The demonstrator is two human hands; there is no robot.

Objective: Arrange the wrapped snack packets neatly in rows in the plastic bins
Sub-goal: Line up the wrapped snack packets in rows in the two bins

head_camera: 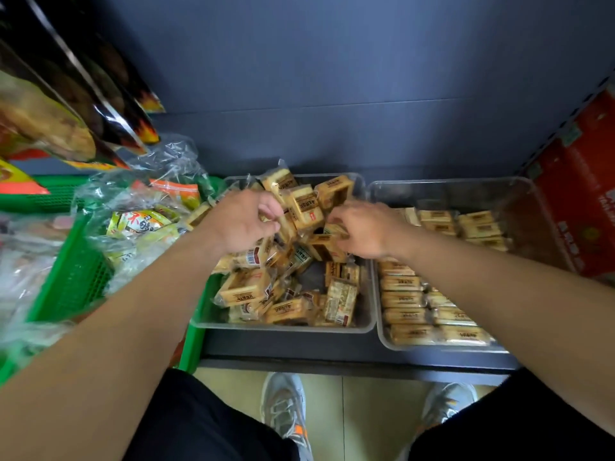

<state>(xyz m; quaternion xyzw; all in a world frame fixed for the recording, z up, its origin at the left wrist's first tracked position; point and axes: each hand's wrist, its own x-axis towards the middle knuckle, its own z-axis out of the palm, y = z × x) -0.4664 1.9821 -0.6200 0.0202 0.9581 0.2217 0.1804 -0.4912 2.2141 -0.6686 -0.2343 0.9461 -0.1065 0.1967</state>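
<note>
Two clear plastic bins stand side by side on a dark shelf. The left bin holds a jumbled heap of tan wrapped snack packets. In the right bin, packets lie flat in neat rows along the front and at the back. My left hand reaches into the heap's far part, its fingers curled around a packet. My right hand is over the same heap, fingers curled down onto a packet; its fingertips are hidden.
A green plastic basket with bagged snacks in crinkled clear wrap sits to the left. Dark snack bags hang above it. A red carton stands at the right. The shelf's front edge runs below the bins, and my shoes are on the floor.
</note>
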